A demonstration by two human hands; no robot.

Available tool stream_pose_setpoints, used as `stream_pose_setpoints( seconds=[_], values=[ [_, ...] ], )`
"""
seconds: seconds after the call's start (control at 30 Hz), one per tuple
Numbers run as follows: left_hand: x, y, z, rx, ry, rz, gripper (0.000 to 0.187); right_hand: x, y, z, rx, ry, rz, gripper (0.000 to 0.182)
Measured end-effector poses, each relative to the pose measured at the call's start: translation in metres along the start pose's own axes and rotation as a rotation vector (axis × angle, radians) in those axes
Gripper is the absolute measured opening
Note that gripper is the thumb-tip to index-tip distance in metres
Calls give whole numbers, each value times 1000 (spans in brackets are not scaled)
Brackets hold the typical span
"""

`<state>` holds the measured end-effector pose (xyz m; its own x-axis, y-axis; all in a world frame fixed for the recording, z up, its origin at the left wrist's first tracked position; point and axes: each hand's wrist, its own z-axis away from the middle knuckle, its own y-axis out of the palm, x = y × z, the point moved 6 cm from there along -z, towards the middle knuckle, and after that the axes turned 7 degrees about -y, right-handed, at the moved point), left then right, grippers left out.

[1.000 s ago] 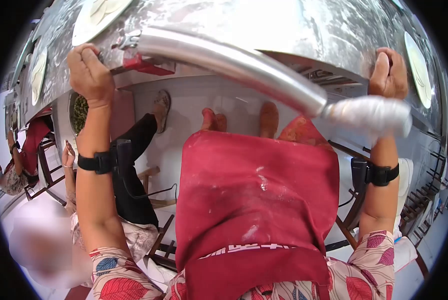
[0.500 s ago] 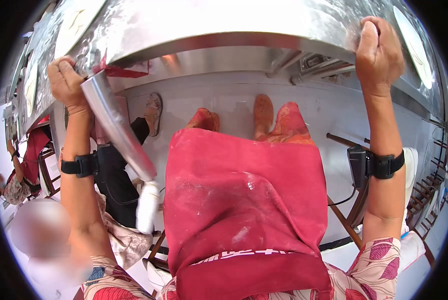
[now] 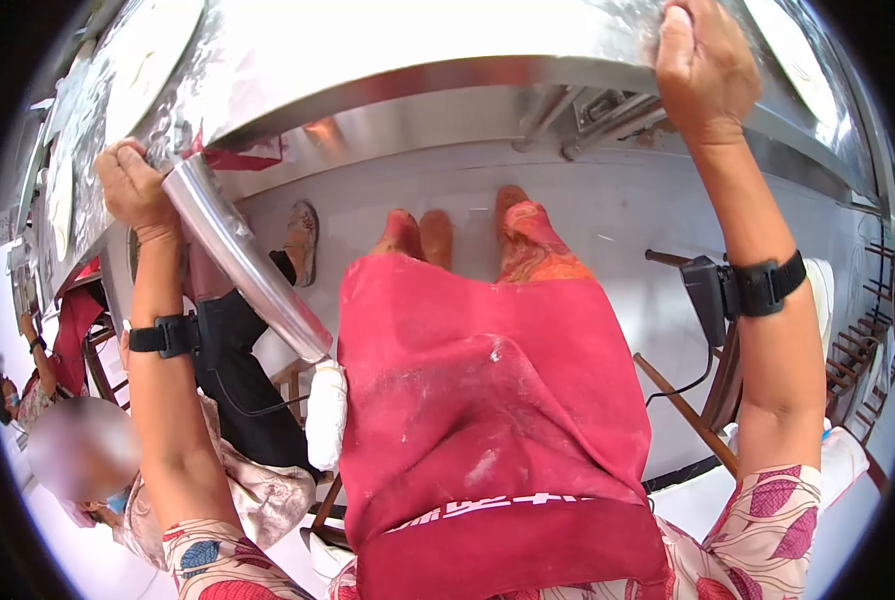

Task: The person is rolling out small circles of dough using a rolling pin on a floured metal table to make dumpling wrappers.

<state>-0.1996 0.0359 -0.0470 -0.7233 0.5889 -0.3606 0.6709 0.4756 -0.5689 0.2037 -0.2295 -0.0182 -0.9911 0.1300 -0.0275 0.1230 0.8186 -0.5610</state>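
My left hand is closed at the table's edge, at the upper end of a shiny metal rolling pin. The pin hangs slanting down toward my apron, its far handle wrapped in white. My fingers hide the handle at the hand end. Over the steel table, my right hand is closed, thumb on top; whatever it may hold is hidden. Pale flat sheets, like rolled dough, lie near both hands: one sheet beyond my left hand and another sheet beside my right.
A seated co-worker in black trousers is close on my left, near the hanging pin. Another person in a red apron works farther left. Wooden chair parts stand at my right. A red object is under the table edge.
My right hand has shifted left and upward in the view, still closed. The rolling pin's lower end has swung toward my apron. My left hand stays at its upper end.
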Motion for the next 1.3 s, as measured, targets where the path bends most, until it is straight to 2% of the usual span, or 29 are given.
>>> stream_pose_setpoints(
  seconds=[0.07,0.1,0.2,0.33,0.4,0.47,0.5,0.57,0.6,0.63,0.67,0.7,0.73,0.77,0.83,0.87,0.93,1.03,1.17,1.27,1.3],
  values=[
    [0,0,2,-4,-36,-6,18,-2,0,2,-48,-8,-7,12],
    [1,0,2,-2,-36,-11,18,2,-4,-1,11,-11,15,12],
    [4,1,1,13,-28,-37,19,-4,-3,3,-31,-14,9,9],
    [12,2,-2,74,-54,-126,19,-4,-5,4,16,4,15,6],
    [10,3,-4,98,-52,-177,20,-11,-8,6,34,33,-87,8],
    [8,2,-6,234,-142,-244,25,-28,-8,7,28,178,-399,8],
    [9,-1,-8,280,-85,-258,27,-39,-13,14,18,251,-558,9],
    [4,-16,-6,387,-91,-169,27,-57,-49,38,-109,372,-581,12],
    [7,-25,2,329,-91,-23,27,-63,-69,54,-169,429,-591,15],
    [16,-32,13,357,-250,62,26,-69,-78,83,-141,498,-573,10],
    [15,-42,24,383,-258,-53,26,-72,-92,111,-157,548,-584,11],
    [16,-48,44,461,-513,77,26,-73,-108,141,-168,604,-598,13],
    [-14,-55,65,513,-585,150,19,-74,-117,177,-132,715,-588,13],
    [6,-50,83,592,-606,225,17,-74,-124,217,-99,824,-580,14],
    [-23,-58,127,703,-762,307,29,-58,-136,297,16,968,-504,16],
    [-35,-61,144,674,-935,396,38,-47,-139,336,115,1024,-486,16],
    [-19,-60,160,733,-1093,494,40,-18,-150,404,308,1104,-441,15],
    [11,-63,162,716,-1022,459,41,31,-168,489,556,1195,-415,13],
    [-25,-63,163,736,-939,590,21,79,-196,560,792,1292,-413,12],
    [3,-61,159,788,-950,574,24,93,-205,599,898,1312,-366,11],
    [-26,-64,163,737,-938,626,22,97,-211,608,925,1321,-343,11]
  ],
)
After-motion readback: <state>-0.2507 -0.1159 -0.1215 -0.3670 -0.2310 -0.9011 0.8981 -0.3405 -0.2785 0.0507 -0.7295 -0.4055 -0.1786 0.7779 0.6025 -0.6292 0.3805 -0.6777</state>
